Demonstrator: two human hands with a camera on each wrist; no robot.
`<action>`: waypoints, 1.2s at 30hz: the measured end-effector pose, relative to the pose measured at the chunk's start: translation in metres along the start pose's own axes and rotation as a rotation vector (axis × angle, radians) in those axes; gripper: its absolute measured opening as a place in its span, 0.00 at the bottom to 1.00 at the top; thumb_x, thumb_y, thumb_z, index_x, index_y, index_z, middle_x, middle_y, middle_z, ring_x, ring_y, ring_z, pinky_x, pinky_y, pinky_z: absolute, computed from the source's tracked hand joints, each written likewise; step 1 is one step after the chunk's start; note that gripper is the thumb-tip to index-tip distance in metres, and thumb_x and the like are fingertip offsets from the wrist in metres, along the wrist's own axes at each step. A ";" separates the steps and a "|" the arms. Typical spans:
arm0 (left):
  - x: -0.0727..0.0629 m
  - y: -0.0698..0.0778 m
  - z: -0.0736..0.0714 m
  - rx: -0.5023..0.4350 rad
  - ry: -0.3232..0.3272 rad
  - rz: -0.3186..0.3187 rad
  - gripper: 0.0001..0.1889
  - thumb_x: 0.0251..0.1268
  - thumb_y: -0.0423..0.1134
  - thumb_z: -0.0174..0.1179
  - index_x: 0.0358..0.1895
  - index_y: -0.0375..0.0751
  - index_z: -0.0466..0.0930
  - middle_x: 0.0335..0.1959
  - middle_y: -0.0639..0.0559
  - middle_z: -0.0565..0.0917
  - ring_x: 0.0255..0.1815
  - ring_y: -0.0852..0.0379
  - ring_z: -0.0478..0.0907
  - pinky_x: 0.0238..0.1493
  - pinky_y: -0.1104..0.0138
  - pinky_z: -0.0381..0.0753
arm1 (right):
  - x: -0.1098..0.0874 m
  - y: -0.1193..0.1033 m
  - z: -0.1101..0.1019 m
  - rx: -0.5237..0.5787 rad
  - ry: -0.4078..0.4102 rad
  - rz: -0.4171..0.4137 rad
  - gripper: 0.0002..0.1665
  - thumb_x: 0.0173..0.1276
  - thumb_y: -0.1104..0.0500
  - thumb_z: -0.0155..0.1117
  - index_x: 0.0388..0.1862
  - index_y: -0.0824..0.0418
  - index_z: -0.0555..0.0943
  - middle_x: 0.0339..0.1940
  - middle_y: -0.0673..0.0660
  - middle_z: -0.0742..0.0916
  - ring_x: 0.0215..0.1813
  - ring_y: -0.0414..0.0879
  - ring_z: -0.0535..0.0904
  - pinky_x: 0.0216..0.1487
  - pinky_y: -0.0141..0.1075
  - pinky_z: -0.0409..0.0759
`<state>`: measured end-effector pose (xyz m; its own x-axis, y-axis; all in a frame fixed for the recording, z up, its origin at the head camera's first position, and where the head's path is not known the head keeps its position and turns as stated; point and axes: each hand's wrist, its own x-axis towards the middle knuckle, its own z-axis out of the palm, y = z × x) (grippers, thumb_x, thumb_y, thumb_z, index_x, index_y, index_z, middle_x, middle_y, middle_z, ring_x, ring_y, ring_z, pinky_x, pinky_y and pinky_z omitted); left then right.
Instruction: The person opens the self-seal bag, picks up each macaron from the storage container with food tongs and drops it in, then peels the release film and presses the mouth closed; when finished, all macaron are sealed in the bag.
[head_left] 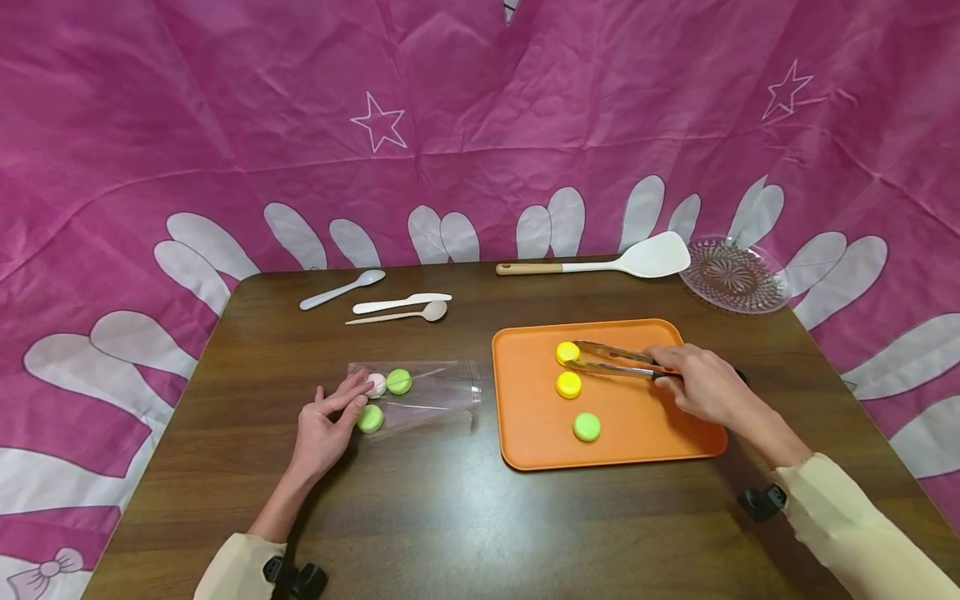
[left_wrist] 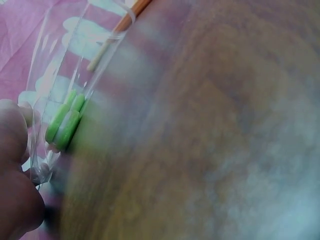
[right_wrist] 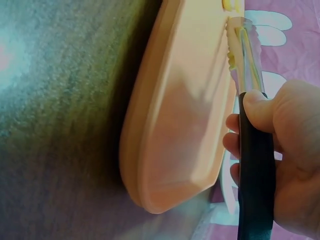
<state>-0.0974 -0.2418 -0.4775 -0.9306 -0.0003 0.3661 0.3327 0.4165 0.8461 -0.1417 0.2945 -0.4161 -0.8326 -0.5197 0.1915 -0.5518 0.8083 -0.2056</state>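
Observation:
At the left of the table my left hand (head_left: 322,433) pinches the near end of a clear plastic bag (head_left: 438,390). Inside the bag are two green macarons (head_left: 400,382) and a pale one (head_left: 376,385), partly covered by my fingers. My right hand (head_left: 705,387) grips the black handles of metal tongs (right_wrist: 257,160) over an orange tray (head_left: 517,442). The tongs' tips lie spread about the upper yellow macaron (head_left: 567,352). Below it on the tray are a second yellow macaron (head_left: 568,385) and a green macaron (head_left: 587,427).
Behind the bag lie a white spoon (head_left: 337,293), a white knife (head_left: 397,303) and a wooden spoon (head_left: 433,312). A white spatula (head_left: 652,257) with a wooden handle lies behind the tray. At the back right corner is a clear patterned glass plate (head_left: 735,275), before a pink curtain.

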 end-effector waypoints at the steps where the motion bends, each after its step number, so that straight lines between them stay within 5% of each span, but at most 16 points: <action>1: 0.000 -0.002 0.000 -0.002 -0.003 -0.002 0.12 0.65 0.22 0.62 0.50 0.29 0.86 0.58 0.34 0.80 0.67 0.32 0.68 0.68 0.31 0.36 | 0.000 0.000 0.001 -0.004 0.012 -0.005 0.22 0.58 0.69 0.73 0.53 0.64 0.81 0.43 0.60 0.87 0.38 0.59 0.81 0.37 0.54 0.79; 18: -0.001 -0.006 0.000 -0.009 0.005 0.024 0.11 0.67 0.23 0.61 0.49 0.29 0.86 0.58 0.33 0.80 0.66 0.31 0.69 0.68 0.32 0.36 | -0.001 -0.006 -0.002 -0.060 0.142 -0.071 0.22 0.54 0.68 0.75 0.49 0.64 0.83 0.37 0.59 0.87 0.33 0.56 0.80 0.31 0.51 0.77; 26: 0.000 -0.005 -0.001 -0.003 -0.001 0.012 0.11 0.67 0.23 0.61 0.50 0.29 0.86 0.58 0.34 0.80 0.67 0.33 0.69 0.69 0.32 0.36 | 0.008 -0.032 -0.008 -0.004 0.095 -0.107 0.24 0.57 0.70 0.73 0.54 0.63 0.83 0.44 0.60 0.88 0.42 0.58 0.83 0.37 0.54 0.81; 36: 0.000 -0.001 0.001 -0.011 0.015 0.026 0.10 0.66 0.23 0.62 0.49 0.29 0.87 0.57 0.33 0.81 0.66 0.35 0.71 0.68 0.31 0.37 | 0.033 -0.076 0.003 0.044 -0.018 -0.171 0.24 0.61 0.65 0.75 0.57 0.63 0.83 0.49 0.58 0.88 0.41 0.54 0.82 0.44 0.50 0.81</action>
<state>-0.0978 -0.2416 -0.4784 -0.9194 -0.0032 0.3933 0.3581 0.4069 0.8404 -0.1270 0.2151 -0.3975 -0.7270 -0.6536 0.2105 -0.6866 0.6950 -0.2134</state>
